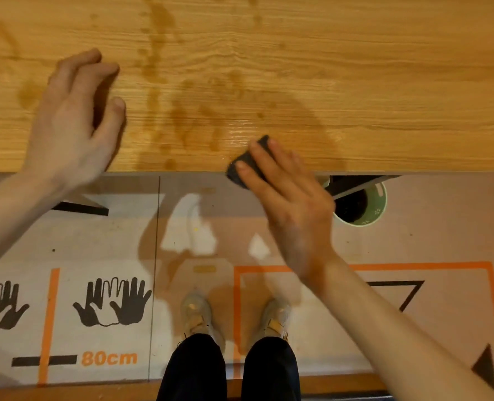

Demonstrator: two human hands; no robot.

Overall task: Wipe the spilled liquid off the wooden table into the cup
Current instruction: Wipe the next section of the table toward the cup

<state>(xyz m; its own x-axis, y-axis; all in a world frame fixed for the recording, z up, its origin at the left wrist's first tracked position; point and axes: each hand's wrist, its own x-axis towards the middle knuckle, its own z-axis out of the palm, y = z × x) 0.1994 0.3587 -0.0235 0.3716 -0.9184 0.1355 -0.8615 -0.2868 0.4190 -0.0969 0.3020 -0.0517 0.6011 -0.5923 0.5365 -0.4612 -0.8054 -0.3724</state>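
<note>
A: Where was the wiper?

B: At the near edge of the wooden table [355,82], half hanging over it. The right hand [292,198] lay flat on that dark pad [247,163], fingers nearly straight, pressing more than gripping.

A: And the other hand?

B: The left hand [72,120] hovered over the table's left part, loosely curled, holding nothing.

A: The spill?

B: The spilled liquid [193,111] lay in thin streaks and drops across the middle, reaching the near edge.

A: The cup?

B: The green cup [367,206] sat below the edge, just right of the hand.

A: How would the pad handle?

B: Probably soft and light; press from above.

A: Any writing?

B: "80cm" [109,358] on the floor.
</note>
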